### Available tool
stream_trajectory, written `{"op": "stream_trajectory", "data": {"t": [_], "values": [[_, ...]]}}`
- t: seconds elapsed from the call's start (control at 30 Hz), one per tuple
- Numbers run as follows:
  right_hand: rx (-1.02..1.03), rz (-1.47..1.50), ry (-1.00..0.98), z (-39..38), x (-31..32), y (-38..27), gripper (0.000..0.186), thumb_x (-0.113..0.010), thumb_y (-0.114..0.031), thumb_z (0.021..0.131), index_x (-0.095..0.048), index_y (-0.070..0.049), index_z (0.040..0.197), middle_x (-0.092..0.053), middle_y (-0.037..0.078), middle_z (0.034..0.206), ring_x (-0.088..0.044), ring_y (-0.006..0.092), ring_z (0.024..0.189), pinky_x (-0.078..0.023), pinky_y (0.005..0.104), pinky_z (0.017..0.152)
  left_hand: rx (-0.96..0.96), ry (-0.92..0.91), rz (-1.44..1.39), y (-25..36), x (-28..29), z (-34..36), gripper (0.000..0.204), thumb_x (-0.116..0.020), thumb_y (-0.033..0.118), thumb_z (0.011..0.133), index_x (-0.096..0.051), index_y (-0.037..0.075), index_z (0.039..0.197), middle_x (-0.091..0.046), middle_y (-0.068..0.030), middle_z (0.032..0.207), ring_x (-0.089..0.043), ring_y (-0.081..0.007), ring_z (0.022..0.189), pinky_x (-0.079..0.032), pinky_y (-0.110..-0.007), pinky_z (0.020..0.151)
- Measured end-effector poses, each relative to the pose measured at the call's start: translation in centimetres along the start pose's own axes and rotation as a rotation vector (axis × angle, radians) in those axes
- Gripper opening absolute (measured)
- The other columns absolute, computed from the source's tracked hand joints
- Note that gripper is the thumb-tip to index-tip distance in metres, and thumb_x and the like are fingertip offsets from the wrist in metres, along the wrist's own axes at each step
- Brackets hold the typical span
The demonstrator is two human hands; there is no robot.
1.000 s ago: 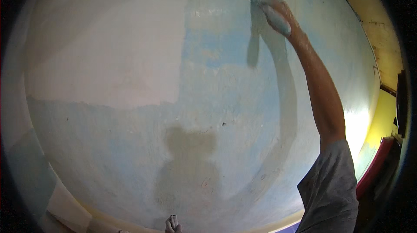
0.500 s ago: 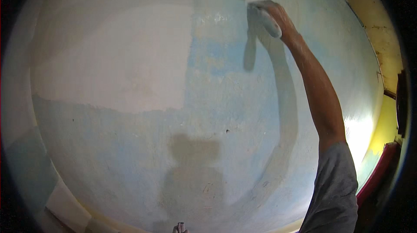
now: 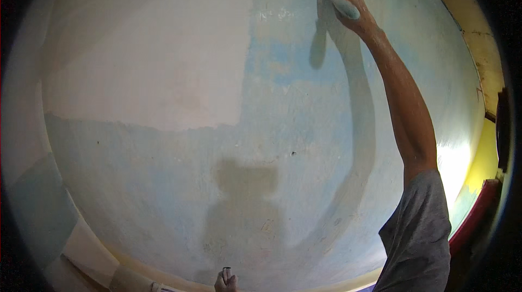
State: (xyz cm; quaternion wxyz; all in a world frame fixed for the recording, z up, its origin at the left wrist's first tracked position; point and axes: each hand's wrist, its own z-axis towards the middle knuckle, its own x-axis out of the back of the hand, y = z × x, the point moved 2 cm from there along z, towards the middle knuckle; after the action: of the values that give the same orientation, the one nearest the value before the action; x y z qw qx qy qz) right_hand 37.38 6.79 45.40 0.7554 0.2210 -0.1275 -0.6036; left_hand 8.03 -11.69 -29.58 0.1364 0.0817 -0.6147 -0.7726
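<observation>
High on the wall, my right hand [image 3: 360, 13] is closed round a hand tool with a pale, rounded handle [image 3: 346, 7]. The tool's far end meets the wall near the lower edge of a white-coated strip; its blade or working face cannot be made out. My right arm stretches up from a grey sleeve. At the bottom edge my left hand [image 3: 226, 282] is partly in view, fingers wrapped round a narrow pale piece with a dark-edged end [image 3: 227, 269]. The rest of that piece is hidden. The wall [image 3: 296, 107] before me is patchy light blue.
A smooth white coat [image 3: 157, 63] covers the wall's upper left. A small dark hole [image 3: 293, 154] marks the lower middle. Shadows of my head and arm fall on the wall. Bright light glares at the right, beside a yellow surface [image 3: 478, 156] and a dark red edge [image 3: 478, 213].
The view has shifted, so the wall appears higher and slightly to the right. The handle in my right hand has tilted flatter. More of my left hand shows at the bottom.
</observation>
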Motion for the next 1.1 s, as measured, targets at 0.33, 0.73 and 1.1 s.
{"op": "stream_trajectory", "data": {"t": [0.33,0.73,1.1], "values": [[0.119,0.019,0.011,0.3,4.7,-4.4,0.034,-0.065,-0.005,0.083,-0.066,-0.007,0.118,-0.065,0.016,0.118,-0.060,0.0330,0.114,-0.048,0.0405,0.101,0.007,-0.113,0.000,3.7,-1.3,0.5,0.037,-0.054,0.017,0.100,-0.053,-0.003,0.131,-0.060,-0.0169,0.130,-0.053,-0.0227,0.125,-0.042,-0.033,0.101],[0.093,0.013,-0.223,0.6,2.9,-4.3,0.037,-0.062,-0.005,0.085,-0.065,-0.010,0.121,-0.061,0.012,0.129,-0.052,0.0310,0.124,-0.040,0.0400,0.107,0.057,-0.177,-0.040,1.2,-3.1,1.5,0.038,-0.055,0.019,0.100,-0.054,-0.002,0.130,-0.058,-0.0169,0.133,-0.055,-0.0234,0.122,-0.042,-0.035,0.102],[0.142,-0.014,-0.174,0.0,1.0,-4.3,0.031,-0.058,-0.011,0.089,-0.067,-0.006,0.118,-0.065,0.016,0.123,-0.058,0.0332,0.117,-0.043,0.0438,0.105,0.074,-0.155,-0.069,3.7,-3.4,0.1,0.039,-0.056,0.019,0.099,-0.053,-0.003,0.132,-0.059,-0.0177,0.132,-0.054,-0.0228,0.122,-0.042,-0.033,0.101]]}}
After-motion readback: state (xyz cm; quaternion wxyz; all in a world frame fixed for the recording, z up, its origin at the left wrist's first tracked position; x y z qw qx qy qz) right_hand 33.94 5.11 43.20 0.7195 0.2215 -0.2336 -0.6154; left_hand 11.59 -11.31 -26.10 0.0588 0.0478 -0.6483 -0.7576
